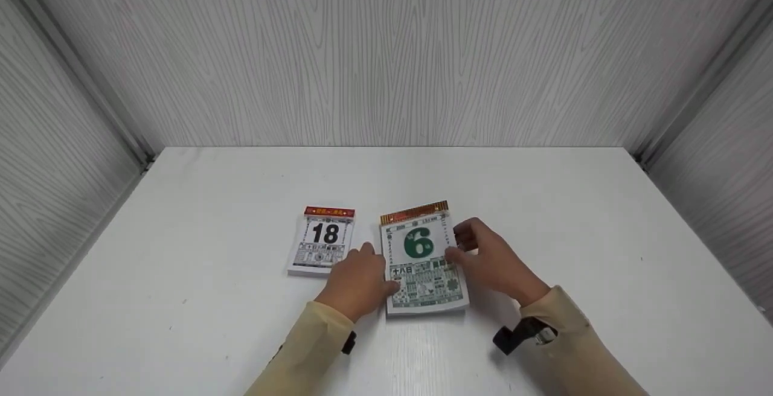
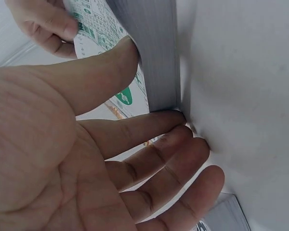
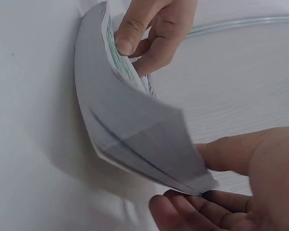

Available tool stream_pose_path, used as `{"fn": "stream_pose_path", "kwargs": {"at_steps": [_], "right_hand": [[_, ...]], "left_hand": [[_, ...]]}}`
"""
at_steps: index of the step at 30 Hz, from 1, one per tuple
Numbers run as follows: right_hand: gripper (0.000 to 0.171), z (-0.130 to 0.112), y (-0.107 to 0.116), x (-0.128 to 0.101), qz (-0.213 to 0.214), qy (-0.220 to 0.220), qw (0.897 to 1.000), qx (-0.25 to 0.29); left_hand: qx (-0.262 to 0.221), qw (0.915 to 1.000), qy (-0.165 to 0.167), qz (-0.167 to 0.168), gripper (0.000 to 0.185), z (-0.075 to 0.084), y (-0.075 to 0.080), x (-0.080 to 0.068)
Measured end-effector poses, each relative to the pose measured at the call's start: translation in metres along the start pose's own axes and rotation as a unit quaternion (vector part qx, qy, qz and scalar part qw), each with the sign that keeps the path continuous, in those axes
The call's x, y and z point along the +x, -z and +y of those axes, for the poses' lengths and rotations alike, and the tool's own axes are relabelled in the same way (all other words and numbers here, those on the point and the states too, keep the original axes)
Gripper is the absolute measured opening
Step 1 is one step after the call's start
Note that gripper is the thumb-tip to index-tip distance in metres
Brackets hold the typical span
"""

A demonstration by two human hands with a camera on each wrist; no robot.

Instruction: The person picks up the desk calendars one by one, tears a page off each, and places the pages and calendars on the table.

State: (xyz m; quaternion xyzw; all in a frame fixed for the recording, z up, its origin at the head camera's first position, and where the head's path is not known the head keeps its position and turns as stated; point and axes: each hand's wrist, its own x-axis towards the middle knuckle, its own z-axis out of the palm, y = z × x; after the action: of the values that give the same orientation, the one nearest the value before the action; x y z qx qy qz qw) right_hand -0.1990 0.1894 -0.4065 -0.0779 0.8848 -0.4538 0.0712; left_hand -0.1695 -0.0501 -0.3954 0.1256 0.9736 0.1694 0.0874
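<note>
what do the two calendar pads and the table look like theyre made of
The green 6 calendar: thin matte printed paper, a thick stack whose page edges bend under the left hand and right hand; its orange top strip looks like a printed binding. The 18 calendar: the same kind of paper block, red top strip. The table: smooth white, probably laminate or painted board, slightly scuffed.

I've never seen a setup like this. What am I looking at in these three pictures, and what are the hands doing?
No machine here: a person wears three cameras. The wide picture comes from the head; the two close-ups come from the wrists. On the white table lie two tear-off calendar pads. The smaller pad, showing 18, lies untouched. The larger pad shows a green 6. The left hand holds its left edge, thumb on top. The right hand pinches the pages at its right edge.
</note>
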Motion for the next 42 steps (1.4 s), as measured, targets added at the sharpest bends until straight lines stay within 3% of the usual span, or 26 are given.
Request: {"fn": "stream_pose_path", "kwargs": {"at_steps": [6,19,26,34,42], "right_hand": [[0.062,0.001,-0.001,0.002,0.013,-0.037,0.997,0.068],[0.057,0.001,0.002,0.002,-0.024,-0.065,0.990,0.120],[0.055,-0.001,-0.002,0.001,-0.010,-0.066,0.990,0.125],[0.056,-0.004,0.005,0.000,0.031,-0.023,0.992,0.118],[0.057,-0.006,0.011,0.001,0.045,0.024,0.986,0.159]], "left_hand": [[-0.009,0.9999,-0.006,0.001,0.045,0.001,0.000,-0.001],[-0.008,0.9998,-0.020,0.005,0.044,-0.001,0.001,-0.001],[-0.041,0.9992,-0.006,-0.002,0.043,-0.004,0.001,0.001],[-0.053,0.9964,-0.014,0.064,0.038,-0.005,0.004,0.005],[-0.126,0.9802,0.023,0.151,0.066,-0.009,0.012,0.007]]}}
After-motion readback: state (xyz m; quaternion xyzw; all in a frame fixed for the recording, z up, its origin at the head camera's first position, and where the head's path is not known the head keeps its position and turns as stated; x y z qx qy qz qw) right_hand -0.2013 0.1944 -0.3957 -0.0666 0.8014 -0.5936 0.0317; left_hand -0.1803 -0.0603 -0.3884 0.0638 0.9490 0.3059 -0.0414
